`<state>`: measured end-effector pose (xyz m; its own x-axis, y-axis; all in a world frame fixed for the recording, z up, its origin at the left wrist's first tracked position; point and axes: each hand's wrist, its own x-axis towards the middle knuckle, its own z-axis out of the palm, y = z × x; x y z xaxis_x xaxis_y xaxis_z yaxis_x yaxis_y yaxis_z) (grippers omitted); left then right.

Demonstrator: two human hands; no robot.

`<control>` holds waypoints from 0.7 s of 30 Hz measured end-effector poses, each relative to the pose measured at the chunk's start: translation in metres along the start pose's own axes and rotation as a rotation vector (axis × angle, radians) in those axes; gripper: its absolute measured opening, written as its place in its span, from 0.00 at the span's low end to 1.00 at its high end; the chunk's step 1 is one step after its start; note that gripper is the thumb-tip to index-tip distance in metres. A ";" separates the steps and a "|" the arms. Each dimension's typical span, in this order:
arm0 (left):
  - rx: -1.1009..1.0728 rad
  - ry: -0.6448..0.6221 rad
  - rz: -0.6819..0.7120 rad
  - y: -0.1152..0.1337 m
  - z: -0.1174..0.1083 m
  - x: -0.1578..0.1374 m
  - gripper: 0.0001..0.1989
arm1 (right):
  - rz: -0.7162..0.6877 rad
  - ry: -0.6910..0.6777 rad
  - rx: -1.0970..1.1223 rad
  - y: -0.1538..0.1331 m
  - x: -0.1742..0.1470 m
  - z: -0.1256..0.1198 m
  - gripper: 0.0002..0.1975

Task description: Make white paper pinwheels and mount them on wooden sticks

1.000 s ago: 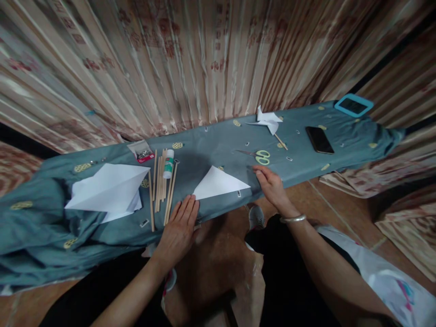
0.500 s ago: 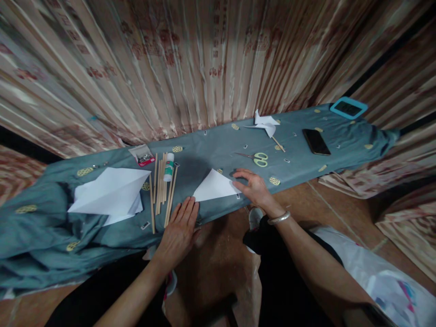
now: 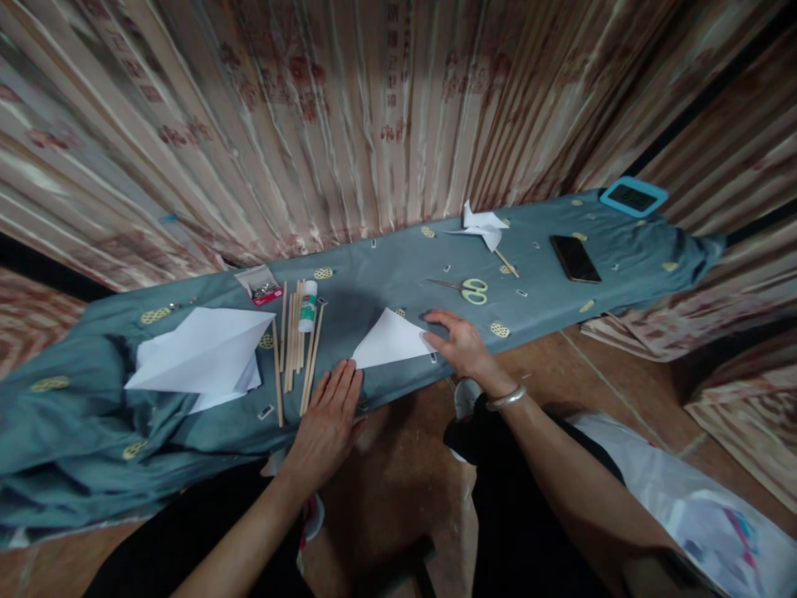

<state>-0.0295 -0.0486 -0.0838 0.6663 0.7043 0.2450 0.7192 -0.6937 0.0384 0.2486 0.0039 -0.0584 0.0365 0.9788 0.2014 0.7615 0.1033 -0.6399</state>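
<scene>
A white sheet of paper folded into a triangle (image 3: 391, 342) lies near the front edge of the cloth-covered surface. My left hand (image 3: 330, 415) rests flat with its fingers stretched out, the fingertips at the triangle's left corner. At the right corner is my right hand (image 3: 459, 342), its thumb and forefinger apart and touching the paper's edge. Left of the triangle lie several wooden sticks (image 3: 292, 340) and a glue stick (image 3: 307, 307). Beyond the right hand are scissors (image 3: 468, 289) with green handles and a white paper pinwheel (image 3: 484, 227) on a stick.
Loose white paper sheets (image 3: 199, 353) lie at the left, with a small packet of metal pins (image 3: 261, 286) behind them. A phone (image 3: 575, 258) and a blue-framed device (image 3: 633, 197) sit at the right. A curtain (image 3: 349, 116) hangs along the back edge.
The camera view has shifted very slightly. Both hands and the folded paper stay in nearly the same places.
</scene>
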 end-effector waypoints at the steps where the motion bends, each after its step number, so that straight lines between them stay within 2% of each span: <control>1: 0.002 0.000 0.000 0.000 0.000 0.000 0.31 | 0.000 -0.017 -0.020 0.000 0.000 0.000 0.13; 4: 0.008 0.002 0.003 0.001 0.001 -0.001 0.32 | -0.011 -0.054 -0.057 0.001 -0.001 0.001 0.11; 9: 0.015 -0.010 -0.008 0.002 0.000 -0.001 0.32 | -0.029 -0.034 -0.030 -0.001 -0.004 0.001 0.11; 14: -0.010 -0.011 -0.008 0.000 0.000 -0.002 0.33 | 0.017 -0.021 0.147 -0.001 -0.001 0.001 0.06; 21: -0.117 0.015 -0.028 -0.003 -0.002 -0.003 0.30 | 0.082 0.050 0.307 0.017 0.012 -0.023 0.03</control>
<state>-0.0341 -0.0489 -0.0823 0.6424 0.7221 0.2567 0.7093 -0.6870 0.1579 0.2769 0.0137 -0.0500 0.1269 0.9770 0.1711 0.5245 0.0803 -0.8476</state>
